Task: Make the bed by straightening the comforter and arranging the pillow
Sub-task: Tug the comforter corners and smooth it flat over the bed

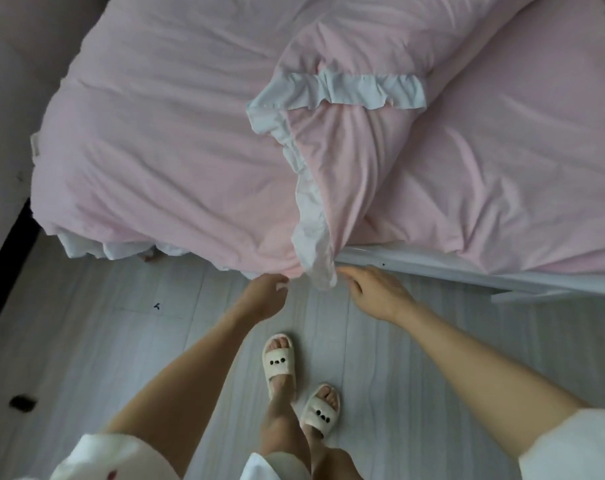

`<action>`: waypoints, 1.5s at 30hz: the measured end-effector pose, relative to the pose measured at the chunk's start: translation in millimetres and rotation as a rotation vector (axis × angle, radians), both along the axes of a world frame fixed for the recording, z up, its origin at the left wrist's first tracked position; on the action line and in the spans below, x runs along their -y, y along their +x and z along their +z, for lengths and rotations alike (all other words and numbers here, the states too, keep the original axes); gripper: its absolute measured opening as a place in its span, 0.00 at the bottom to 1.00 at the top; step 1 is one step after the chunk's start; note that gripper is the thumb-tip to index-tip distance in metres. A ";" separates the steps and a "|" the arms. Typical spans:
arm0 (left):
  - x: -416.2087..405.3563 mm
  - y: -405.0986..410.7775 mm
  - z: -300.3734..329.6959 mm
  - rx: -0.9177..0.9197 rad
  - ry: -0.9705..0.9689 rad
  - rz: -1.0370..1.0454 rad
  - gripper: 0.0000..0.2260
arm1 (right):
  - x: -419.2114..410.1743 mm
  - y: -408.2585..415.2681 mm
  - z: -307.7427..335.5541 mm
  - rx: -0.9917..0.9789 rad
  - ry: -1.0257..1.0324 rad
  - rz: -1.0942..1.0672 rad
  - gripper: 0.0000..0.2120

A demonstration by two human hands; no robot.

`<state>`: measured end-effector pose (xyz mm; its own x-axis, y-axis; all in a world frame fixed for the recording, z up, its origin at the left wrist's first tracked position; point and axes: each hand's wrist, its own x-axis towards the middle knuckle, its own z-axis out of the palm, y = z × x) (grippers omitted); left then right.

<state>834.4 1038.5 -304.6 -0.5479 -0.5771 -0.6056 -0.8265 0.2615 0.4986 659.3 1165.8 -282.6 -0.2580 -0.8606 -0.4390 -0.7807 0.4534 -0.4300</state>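
Note:
A pink comforter (176,140) with a white ruffle (359,90) lies rumpled across the bed. One corner is folded back over itself, and its ruffled edge (314,237) hangs over the near side of the bed. My left hand (264,294) is at the comforter's lower hem, its fingers curled and pinching the pink edge. My right hand (375,292) reaches in from the right, its relaxed fingers touching the hanging ruffle tip. No pillow shows clearly in the head view.
The pink bed sheet (522,157) is bare on the right. The white bed rail (450,268) runs along the near side. I stand in white slippers (280,362) on a pale wood floor (103,323). A dark wall edge (6,251) is at left.

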 end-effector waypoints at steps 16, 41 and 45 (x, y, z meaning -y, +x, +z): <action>124.2 -188.1 13.4 -0.704 0.575 0.876 0.28 | 168.8 -134.1 12.7 -0.043 -0.147 -0.259 0.21; -41.1 -233.8 36.6 -0.338 -0.101 -0.087 0.17 | 69.9 -219.4 88.0 0.062 -0.369 -0.945 0.15; -96.0 -256.7 33.5 -0.238 -0.137 -0.155 0.22 | -14.2 -256.7 88.5 0.053 -0.330 -1.118 0.15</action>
<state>577.7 1134.4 -271.1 -0.7528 -0.5431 -0.3719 -0.6356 0.4530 0.6251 402.6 1179.9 -194.1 -0.9326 -0.2400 -0.2695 0.0054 0.7374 -0.6754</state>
